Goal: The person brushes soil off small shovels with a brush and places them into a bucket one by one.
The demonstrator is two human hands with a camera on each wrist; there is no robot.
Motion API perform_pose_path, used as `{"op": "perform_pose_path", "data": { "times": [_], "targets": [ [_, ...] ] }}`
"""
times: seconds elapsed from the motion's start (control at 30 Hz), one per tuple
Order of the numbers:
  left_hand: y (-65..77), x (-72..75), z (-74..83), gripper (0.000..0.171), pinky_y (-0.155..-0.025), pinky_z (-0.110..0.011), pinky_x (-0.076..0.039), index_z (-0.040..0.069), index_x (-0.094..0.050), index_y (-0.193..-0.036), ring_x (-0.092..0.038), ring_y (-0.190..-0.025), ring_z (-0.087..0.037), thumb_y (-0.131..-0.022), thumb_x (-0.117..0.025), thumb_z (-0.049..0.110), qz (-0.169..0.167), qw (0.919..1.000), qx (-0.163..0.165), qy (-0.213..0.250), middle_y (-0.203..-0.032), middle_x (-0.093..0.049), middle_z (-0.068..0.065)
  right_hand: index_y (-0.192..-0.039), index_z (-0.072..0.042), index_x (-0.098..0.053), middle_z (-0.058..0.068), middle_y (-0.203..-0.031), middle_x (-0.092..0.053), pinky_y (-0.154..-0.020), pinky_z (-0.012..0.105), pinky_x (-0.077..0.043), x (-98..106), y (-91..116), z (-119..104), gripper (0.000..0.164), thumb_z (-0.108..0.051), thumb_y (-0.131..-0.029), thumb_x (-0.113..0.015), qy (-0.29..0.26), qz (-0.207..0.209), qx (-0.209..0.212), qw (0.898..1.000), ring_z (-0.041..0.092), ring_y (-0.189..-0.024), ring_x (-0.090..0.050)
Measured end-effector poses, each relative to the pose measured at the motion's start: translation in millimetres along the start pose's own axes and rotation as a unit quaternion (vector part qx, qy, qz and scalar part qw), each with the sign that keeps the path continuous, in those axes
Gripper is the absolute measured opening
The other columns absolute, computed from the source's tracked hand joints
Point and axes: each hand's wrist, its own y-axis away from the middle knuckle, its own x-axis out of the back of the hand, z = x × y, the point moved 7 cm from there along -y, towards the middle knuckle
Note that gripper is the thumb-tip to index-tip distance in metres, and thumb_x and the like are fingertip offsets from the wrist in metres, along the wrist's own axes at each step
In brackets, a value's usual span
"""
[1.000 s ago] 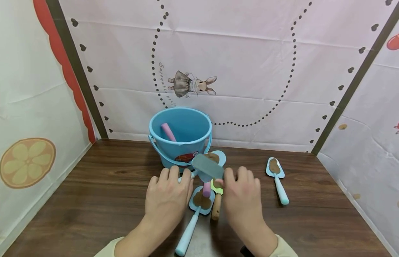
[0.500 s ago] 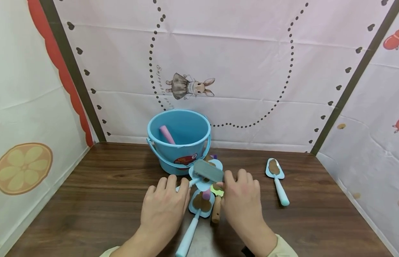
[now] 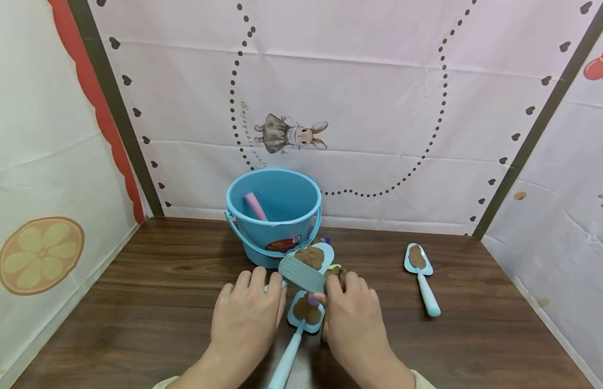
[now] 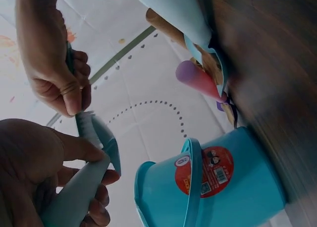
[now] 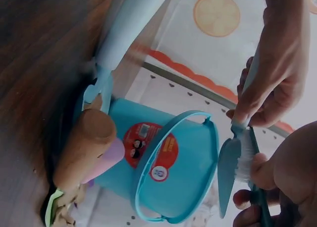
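Observation:
My left hand (image 3: 248,313) grips the pale blue handle (image 4: 79,192) of a toy shovel. Brown dirt coats the face of its light blue blade (image 3: 325,253), raised in front of the bucket. In my right hand (image 3: 354,324) is a grey-green scrub brush (image 3: 301,274); its pale bristles (image 5: 243,160) face the blade near the handle's neck. Below the hands lies another blue shovel (image 3: 285,361) with brown on its blade. Beside it, a wooden-handled tool (image 5: 86,147) and a pink-purple handle (image 5: 106,160) are mostly hidden by my right hand in the head view.
A blue bucket (image 3: 262,237) stands at the back, a pink handle (image 3: 256,206) leaning inside it. Off to the right lies a small blue trowel (image 3: 427,294) with a brown patch. Printed cloth walls (image 3: 379,108) enclose the brown wooden table (image 3: 160,302).
The brush and right hand have shifted left and toward me along the shovel. More of the dirty blade shows behind the brush. The left hand stays almost in place, a little lower.

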Motion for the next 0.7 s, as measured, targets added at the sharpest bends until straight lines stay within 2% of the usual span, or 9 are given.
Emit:
{"op": "perform_pose_path", "data": {
  "times": [0.23, 0.5, 0.6, 0.7],
  "targets": [
    [-0.2, 2.3, 2.0, 0.019, -0.045, -0.027, -0.023, 0.008, -0.064, -0.085, -0.047, -0.057, -0.022, -0.084, -0.076, 0.023, 0.005, 1.0000, -0.002, 0.004, -0.073, -0.052, -0.008, -0.100, -0.006, -0.067, 0.004, -0.071, -0.042, -0.051, 0.028, -0.023, -4.2, -3.2, 11.7, 0.031, -0.035, -0.089, -0.075, 0.019, 0.006, -0.020, 1.000, 0.018, -0.056, -0.037],
    [3.3, 2.0, 6.3, 0.019, -0.045, -0.027, -0.021, 0.009, -0.065, -0.086, -0.047, -0.057, -0.022, -0.085, -0.075, 0.024, 0.014, 0.9998, -0.009, 0.011, -0.073, -0.052, -0.007, -0.086, -0.005, -0.061, 0.005, -0.067, -0.038, -0.050, 0.030, -0.025, 2.2, -10.4, 33.6, 0.033, -0.034, -0.086, -0.077, 0.034, 0.018, -0.055, 0.998, 0.020, -0.055, -0.037],
    [3.1, 1.6, 6.1, 0.020, -0.045, -0.027, -0.021, 0.009, -0.064, -0.085, -0.047, -0.056, -0.022, -0.084, -0.076, 0.025, 0.014, 0.9998, -0.008, 0.008, -0.071, -0.050, -0.007, -0.087, -0.005, -0.060, 0.005, -0.068, -0.038, -0.050, 0.030, -0.026, 5.0, -11.5, 32.6, 0.034, -0.035, -0.088, -0.075, 0.032, 0.018, -0.058, 0.998, 0.019, -0.055, -0.037],
    [1.7, 1.7, 4.9, 0.022, -0.044, -0.027, -0.023, 0.009, -0.065, -0.085, -0.047, -0.056, -0.023, -0.083, -0.078, 0.026, 0.014, 0.9999, -0.003, 0.006, -0.071, -0.049, -0.007, -0.088, -0.005, -0.060, 0.003, -0.069, -0.039, -0.051, 0.029, -0.025, 7.7, -8.8, 21.8, 0.034, -0.038, -0.091, -0.069, 0.012, 0.020, -0.044, 0.999, 0.018, -0.057, -0.037]
  ]
}}
